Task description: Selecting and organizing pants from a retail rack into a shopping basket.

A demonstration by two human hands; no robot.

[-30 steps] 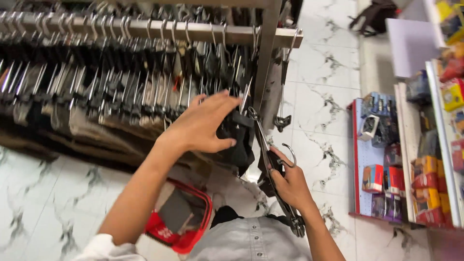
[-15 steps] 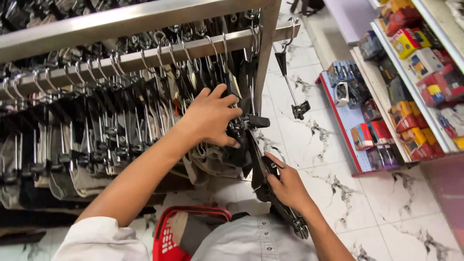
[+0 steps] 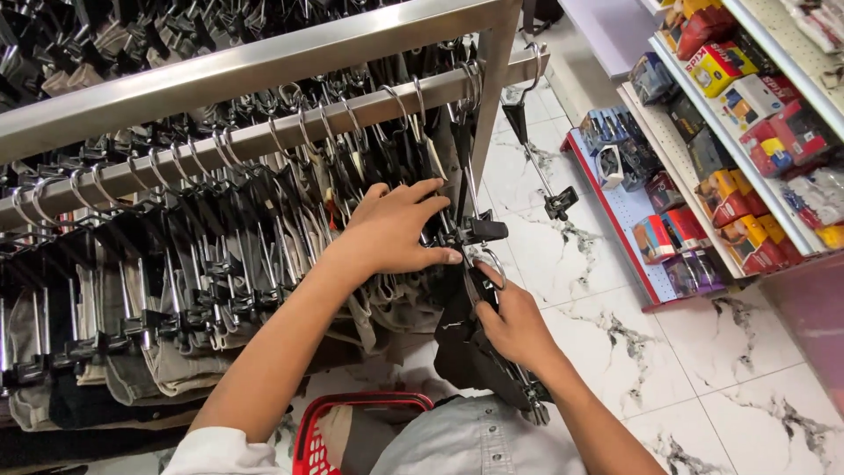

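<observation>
Left hand [image 3: 391, 233] laid flat against the hanging garments [image 3: 220, 290] at the right end of the lower rail [image 3: 264, 136], fingers spread and pressing on the black clip hangers [image 3: 290, 229] there; palm open, nothing closed inside it; fingertips reach the black clip [image 3: 483, 231] that juts past the last hanger, touching or just beside it.

Right hand [image 3: 514, 325] below and slightly right of the left, wrapped around a loose black clip hanger [image 3: 479, 339] held off the rail; fingers closed on its bar, thumb on top near the metal hook [image 3: 489, 261]; a dark piece of cloth [image 3: 462, 347] hangs from it, against the palm; the hanger's far end runs down toward the person's grey shirt [image 3: 466, 440].

Rack: two steel rails, an upper rail [image 3: 246, 62] and the lower one, meeting an upright post [image 3: 492, 97] at the right end; the lower rail packed with wire hooks from its left end to the post; one empty clip hanger [image 3: 536, 149] hooked on the stub of rail beyond the post, dangling over the white marble floor [image 3: 615, 352].

Red shopping basket [image 3: 352, 422] on the floor under the left forearm; shelves [image 3: 738, 149] of boxed goods along the right edge of the floor.
</observation>
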